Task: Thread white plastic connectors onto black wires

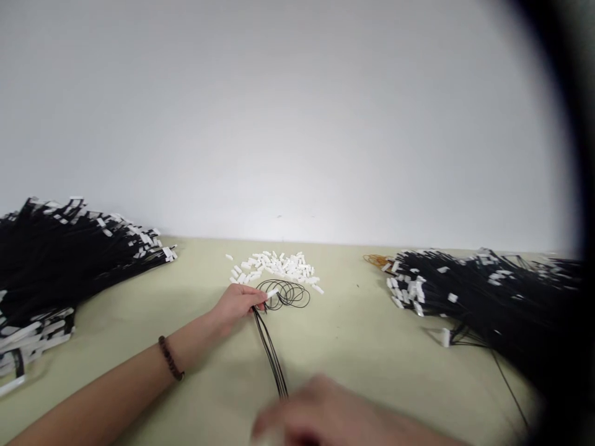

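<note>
Thin cords are showing plain black, one end tipped white. Pile of small clips is looking solid white. Left heap & right heap are reading black, flecked w/ white tags. Surface is showing pale yellow-green, no pattern; wall is looking flat grey-white. Bead bracelet is showing dark brown; rubber bands approx. amber.

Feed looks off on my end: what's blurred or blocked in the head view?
Head view: the right hand is blurred at the bottom edge; the left hand and its black cords are sharp; a dark curved vignette covers the right side, over the right cord pile; lighting even, shadows soft.
</note>
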A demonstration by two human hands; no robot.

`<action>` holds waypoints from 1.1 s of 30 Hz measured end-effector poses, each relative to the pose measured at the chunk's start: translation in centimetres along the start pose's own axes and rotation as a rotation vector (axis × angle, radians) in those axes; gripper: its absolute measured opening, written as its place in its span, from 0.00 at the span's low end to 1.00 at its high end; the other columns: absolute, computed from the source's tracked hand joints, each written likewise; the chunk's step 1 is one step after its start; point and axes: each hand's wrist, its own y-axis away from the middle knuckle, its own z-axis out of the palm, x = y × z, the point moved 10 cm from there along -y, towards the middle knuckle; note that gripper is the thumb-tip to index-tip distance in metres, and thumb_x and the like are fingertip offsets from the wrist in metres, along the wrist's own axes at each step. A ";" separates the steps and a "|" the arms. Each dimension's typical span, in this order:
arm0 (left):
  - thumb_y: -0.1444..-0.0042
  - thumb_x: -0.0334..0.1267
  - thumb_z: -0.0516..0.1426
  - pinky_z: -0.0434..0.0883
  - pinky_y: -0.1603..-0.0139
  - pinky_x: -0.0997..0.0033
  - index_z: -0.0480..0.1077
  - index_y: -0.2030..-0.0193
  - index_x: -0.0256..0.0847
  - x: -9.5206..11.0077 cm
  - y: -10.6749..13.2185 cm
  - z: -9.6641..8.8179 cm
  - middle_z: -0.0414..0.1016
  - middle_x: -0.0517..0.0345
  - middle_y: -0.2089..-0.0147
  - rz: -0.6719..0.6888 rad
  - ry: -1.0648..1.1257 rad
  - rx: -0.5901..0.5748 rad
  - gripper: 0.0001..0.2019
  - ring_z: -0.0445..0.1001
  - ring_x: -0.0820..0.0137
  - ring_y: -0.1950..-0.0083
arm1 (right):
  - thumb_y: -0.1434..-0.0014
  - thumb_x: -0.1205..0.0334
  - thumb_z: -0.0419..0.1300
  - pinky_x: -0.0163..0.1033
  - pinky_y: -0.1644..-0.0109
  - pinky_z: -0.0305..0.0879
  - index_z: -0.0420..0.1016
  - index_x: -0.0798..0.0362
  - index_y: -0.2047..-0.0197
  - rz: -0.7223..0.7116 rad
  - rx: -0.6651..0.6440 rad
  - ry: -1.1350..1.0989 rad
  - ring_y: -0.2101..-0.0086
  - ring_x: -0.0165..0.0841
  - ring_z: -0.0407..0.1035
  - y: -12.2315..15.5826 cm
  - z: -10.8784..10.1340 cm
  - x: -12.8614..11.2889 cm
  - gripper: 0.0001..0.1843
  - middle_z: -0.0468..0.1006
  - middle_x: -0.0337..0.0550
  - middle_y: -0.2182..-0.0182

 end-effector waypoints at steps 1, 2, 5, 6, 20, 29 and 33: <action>0.60 0.49 0.58 0.56 0.72 0.75 0.74 0.69 0.34 0.1 0.1 0.0 0.70 0.54 0.72 0.014 -0.003 0.004 0.18 0.62 0.74 0.71 | 0.41 0.61 0.46 0.30 0.78 0.50 0.69 0.51 0.68 0.123 0.095 0.016 0.81 0.24 0.59 -0.9 -1.8 1.4 0.12 0.68 0.37 0.81; 0.59 0.49 0.58 0.56 0.71 0.75 0.74 0.69 0.34 0.2 0.2 0.1 0.70 0.54 0.72 0.024 -0.006 0.007 0.18 0.62 0.73 0.70 | 0.42 0.63 0.46 0.30 0.77 0.50 0.68 0.53 0.70 0.210 0.162 0.054 0.81 0.25 0.58 -1.7 -3.1 2.5 0.12 0.68 0.38 0.81; 0.58 0.50 0.57 0.57 0.69 0.73 0.73 0.69 0.34 0.2 0.4 0.1 0.70 0.54 0.71 0.041 -0.024 0.018 0.18 0.63 0.73 0.69 | 0.46 0.68 0.47 0.31 0.76 0.48 0.62 0.56 0.79 0.315 0.225 0.171 0.80 0.25 0.57 -4.2 -3.9 5.4 0.12 0.66 0.39 0.82; 0.58 0.50 0.57 0.57 0.68 0.73 0.73 0.70 0.34 0.2 0.4 0.0 0.70 0.54 0.71 0.046 -0.030 0.020 0.18 0.63 0.72 0.69 | 0.47 0.69 0.47 0.31 0.77 0.47 0.61 0.56 0.81 0.329 0.214 0.157 0.81 0.25 0.56 -4.8 -3.3 6.4 0.12 0.65 0.39 0.83; 0.55 0.50 0.56 0.57 0.74 0.76 0.71 0.73 0.34 1.5 1.1 0.9 0.65 0.58 0.76 0.124 -0.004 -0.056 0.17 0.59 0.76 0.75 | 0.48 0.58 0.50 0.29 0.82 0.50 0.61 0.56 0.73 0.590 0.192 -0.677 0.85 0.23 0.58 -5.1 1.3 11.7 0.10 0.70 0.38 0.79; 0.55 0.52 0.55 0.61 0.79 0.73 0.69 0.72 0.34 0.6 0.8 1.5 0.64 0.59 0.76 0.073 0.102 -0.115 0.19 0.62 0.75 0.78 | 0.54 0.65 0.51 0.28 0.84 0.40 0.68 0.59 0.74 0.622 0.159 -0.985 0.83 0.20 0.59 -5.2 0.9 11.2 0.07 0.74 0.45 0.70; 0.54 0.50 0.56 0.59 0.75 0.76 0.70 0.74 0.34 1.3 1.0 1.2 0.66 0.59 0.76 0.118 0.045 -0.092 0.17 0.61 0.77 0.76 | 0.56 0.65 0.55 0.27 0.82 0.47 0.69 0.60 0.73 0.588 0.206 -0.930 0.83 0.20 0.58 -5.2 0.6 11.0 0.07 0.73 0.44 0.72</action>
